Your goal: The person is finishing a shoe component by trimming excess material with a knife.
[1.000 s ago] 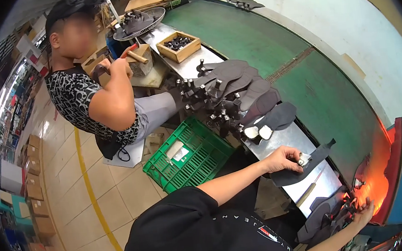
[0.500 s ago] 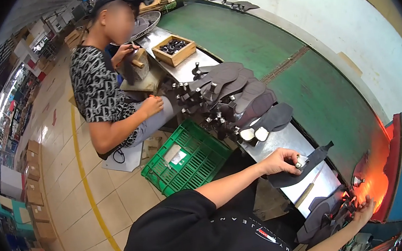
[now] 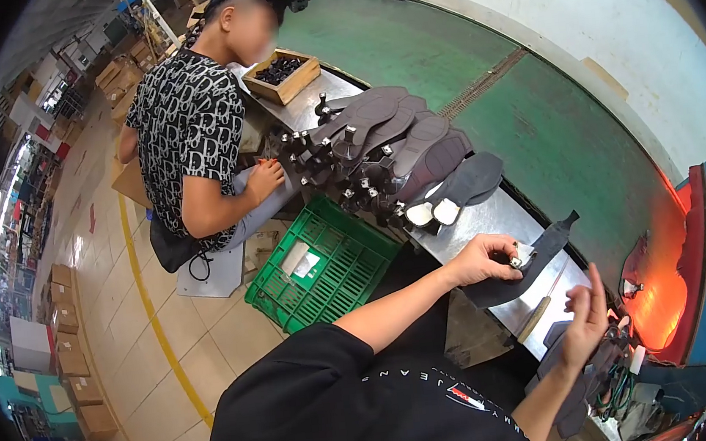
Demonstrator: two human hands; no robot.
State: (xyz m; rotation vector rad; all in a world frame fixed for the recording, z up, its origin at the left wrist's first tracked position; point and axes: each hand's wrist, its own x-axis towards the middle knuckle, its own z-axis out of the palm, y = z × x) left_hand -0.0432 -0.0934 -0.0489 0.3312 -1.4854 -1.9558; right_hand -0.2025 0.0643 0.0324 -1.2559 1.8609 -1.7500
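Observation:
My left hand (image 3: 489, 260) grips a dark shoe sole (image 3: 552, 240) by a small white and silver piece at its end, above the metal ledge. The sole has a narrow tip pointing away to the right. My right hand (image 3: 586, 324) is lifted with the index finger stretched out and nothing held, just right of that sole. Below the sole, a tool with a wooden handle (image 3: 535, 319) lies on the ledge. Several dark soles (image 3: 562, 409) are stacked under and beside my right forearm. Another sole (image 3: 632, 266) lies by the glowing orange heater (image 3: 661, 310).
A heap of dark soles (image 3: 424, 144) with black heels covers the ledge ahead. Beyond it stands a wooden box (image 3: 299, 84) of small black parts. A green crate (image 3: 310, 263) is on the floor near a seated co-worker (image 3: 192, 142). A green conveyor belt (image 3: 533, 148) runs alongside.
My right hand has moved left and up, away from the heater, toward the held sole. My left hand keeps its grip. The co-worker has leaned forward, and one of their hands is now hidden.

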